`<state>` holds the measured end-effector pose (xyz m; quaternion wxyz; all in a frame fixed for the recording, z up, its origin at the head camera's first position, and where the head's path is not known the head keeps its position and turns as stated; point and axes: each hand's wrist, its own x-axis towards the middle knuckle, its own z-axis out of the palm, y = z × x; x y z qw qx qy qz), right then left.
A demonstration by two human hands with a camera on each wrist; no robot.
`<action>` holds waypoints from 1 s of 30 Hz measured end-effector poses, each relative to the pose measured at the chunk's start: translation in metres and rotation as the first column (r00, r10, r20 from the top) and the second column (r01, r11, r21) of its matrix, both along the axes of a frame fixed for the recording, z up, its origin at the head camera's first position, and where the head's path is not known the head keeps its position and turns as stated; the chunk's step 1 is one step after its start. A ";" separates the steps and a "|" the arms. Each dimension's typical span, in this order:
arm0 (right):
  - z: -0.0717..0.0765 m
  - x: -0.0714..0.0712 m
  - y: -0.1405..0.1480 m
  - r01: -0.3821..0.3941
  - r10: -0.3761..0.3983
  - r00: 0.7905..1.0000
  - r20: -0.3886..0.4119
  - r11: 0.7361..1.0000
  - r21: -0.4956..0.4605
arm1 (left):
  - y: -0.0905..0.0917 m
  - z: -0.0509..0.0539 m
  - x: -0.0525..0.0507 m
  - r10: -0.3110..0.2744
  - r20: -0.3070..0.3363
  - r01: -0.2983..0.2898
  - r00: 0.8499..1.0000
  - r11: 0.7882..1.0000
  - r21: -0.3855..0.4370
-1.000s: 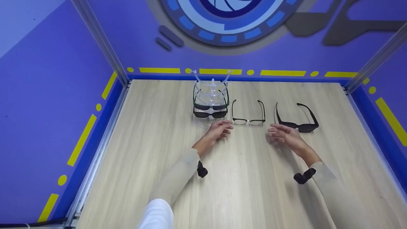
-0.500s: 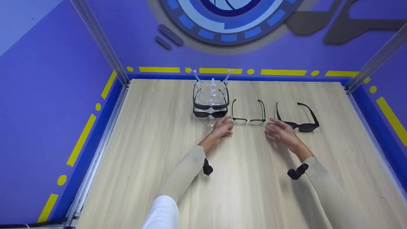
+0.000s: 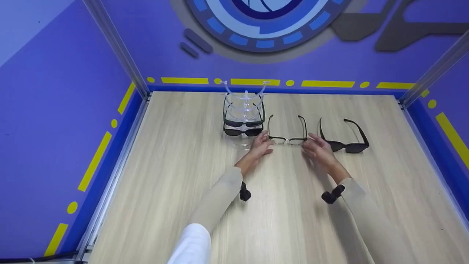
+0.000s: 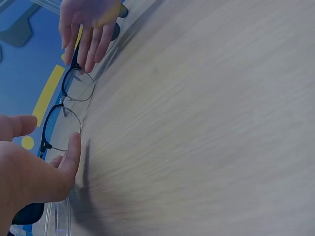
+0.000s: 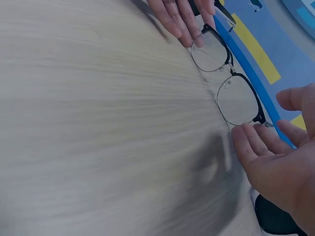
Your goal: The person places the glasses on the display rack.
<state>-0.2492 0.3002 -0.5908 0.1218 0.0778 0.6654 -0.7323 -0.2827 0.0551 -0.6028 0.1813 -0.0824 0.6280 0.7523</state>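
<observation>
Eyeglasses (image 3: 296, 139) with clear lenses and dark brow rims lie on the table, temples pointing away. At their left end is my left hand (image 3: 260, 146); in the left wrist view, its thumb and fingers are apart beside the near lens rim (image 4: 46, 129). My right hand (image 3: 319, 149) is at the other end. In the right wrist view, its extended fingers (image 5: 251, 142) are at the lower edge of the lens, thumb raised apart; whether they touch is hard to tell. Neither hand grips the eyeglasses.
Left of the eyeglasses, a clear display stand (image 3: 246, 108) bears two pairs of dark sunglasses (image 3: 253, 132), one above the other. Another pair of black sunglasses (image 3: 354, 148) lies unfolded to the right, behind my right hand. Purple panels (image 3: 161, 55) wall the table's back and sides.
Both hands have moved in toward the eyeglasses: the left one forward and right, the right one forward and left. The eyeglasses, stand and sunglasses have stayed put.
</observation>
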 end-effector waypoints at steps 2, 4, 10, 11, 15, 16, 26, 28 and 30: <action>0.000 -0.001 -0.001 0.006 -0.006 1.000 -0.004 1.000 -0.014 | 0.001 0.000 0.000 0.007 -0.007 -0.007 1.000 1.000 0.001; 0.000 -0.001 -0.001 0.015 -0.015 1.000 -0.002 0.999 -0.034 | 0.001 0.000 0.000 0.008 -0.010 -0.008 1.000 1.000 0.000; -0.001 0.000 -0.001 0.040 -0.038 0.999 0.024 0.994 -0.099 | 0.000 0.001 0.000 0.010 -0.013 -0.010 1.000 1.000 -0.001; -0.001 0.000 -0.001 0.047 -0.044 0.999 0.031 0.993 -0.110 | 0.000 0.001 0.000 0.013 -0.016 -0.013 1.000 1.000 -0.003; -0.001 0.001 -0.001 0.077 -0.073 0.996 0.044 0.992 -0.104 | -0.003 0.001 0.001 0.024 -0.014 -0.024 1.000 1.000 -0.004; -0.001 0.002 0.000 0.080 -0.076 0.996 0.045 0.992 -0.094 | -0.004 0.001 0.001 0.028 -0.012 -0.028 1.000 1.000 -0.003; 0.001 0.010 0.003 0.059 -0.058 0.996 0.063 0.998 -0.014 | -0.009 -0.001 0.007 0.006 -0.015 -0.006 1.000 1.000 -0.008; 0.001 0.011 0.004 0.056 -0.056 0.996 0.063 0.998 0.004 | -0.011 0.000 0.008 -0.013 -0.020 0.013 1.000 1.000 -0.018; 0.002 0.012 0.004 0.058 -0.059 0.996 0.065 0.998 0.018 | -0.013 0.000 0.009 -0.028 -0.024 0.028 0.999 0.999 -0.022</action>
